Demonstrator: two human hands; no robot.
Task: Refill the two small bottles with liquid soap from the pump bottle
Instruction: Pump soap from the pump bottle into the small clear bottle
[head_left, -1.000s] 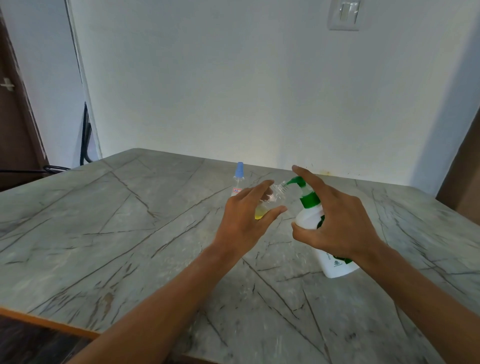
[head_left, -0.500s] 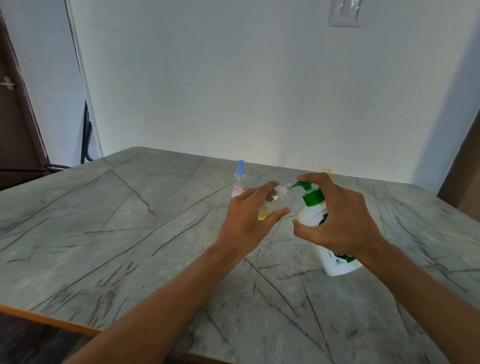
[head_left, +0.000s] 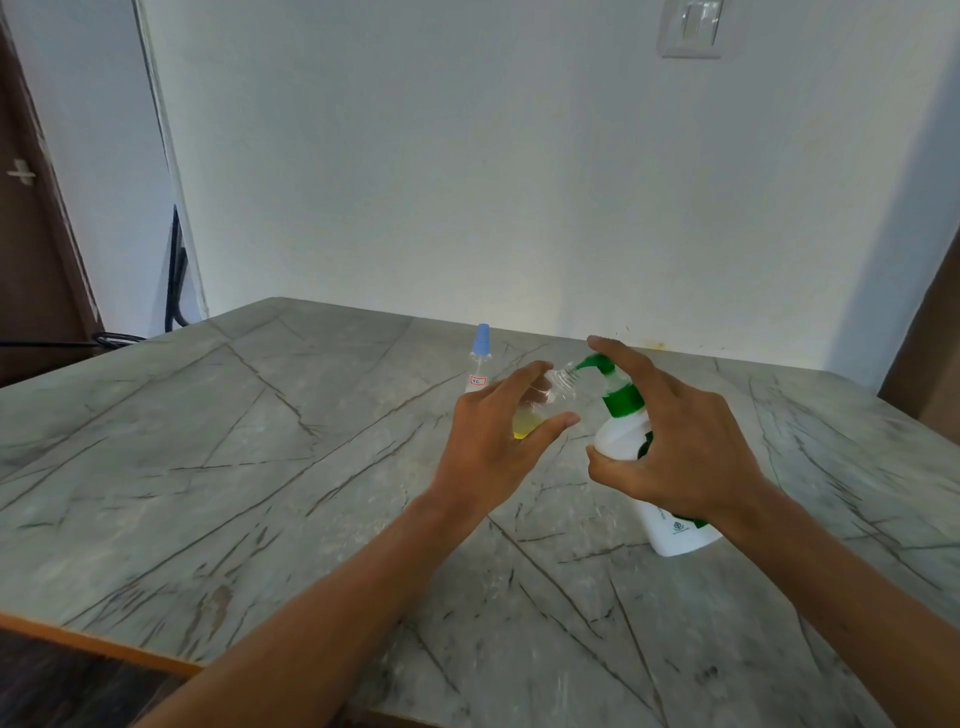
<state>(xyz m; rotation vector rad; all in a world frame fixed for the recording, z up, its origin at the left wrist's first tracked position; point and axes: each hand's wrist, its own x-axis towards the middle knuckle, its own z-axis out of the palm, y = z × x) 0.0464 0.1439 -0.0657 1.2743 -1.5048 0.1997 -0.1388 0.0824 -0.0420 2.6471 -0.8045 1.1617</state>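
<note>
- The left hand (head_left: 493, 441) grips an uncapped small bottle (head_left: 553, 389), clear and tilted, with a little yellow liquid (head_left: 522, 428) at its bottom.
- Its open neck meets the green spout of the white pump bottle (head_left: 621, 439), which leans toward it above the right half of the table (head_left: 260, 441).
- The right hand (head_left: 685, 452) is wrapped round the pump bottle, with its forefinger over the pump head.
- A capped small bottle (head_left: 480, 364) stands upright near the far edge; what it holds cannot be told.
- Count: two small bottles, one pump bottle.
</note>
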